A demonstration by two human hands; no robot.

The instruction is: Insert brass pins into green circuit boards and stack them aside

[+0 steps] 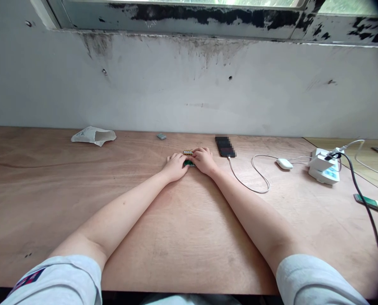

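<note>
Both arms are stretched forward over the counter (pixel 189 245), brought together from either side in a narrowing V, with the upper arms covered by pale sleeves (pixel 62 279). The left forearm is angled inward from the lower left, the right forearm from the lower right. The left hand (pixel 175 166) and the right hand (pixel 203 160) are held palm down, side by side, with the fingers bent and the fingertips almost met in the middle. A green board (pixel 189 163) is partly covered by them, seen low in the gap between the two hands; its ends are hidden by the fingers. Just beyond it, a yellowish striped piece (pixel 187 152) is seen beside the right fingertips. The fingers are set close to the board, but whether either hand is closed on it cannot be told.
</note>
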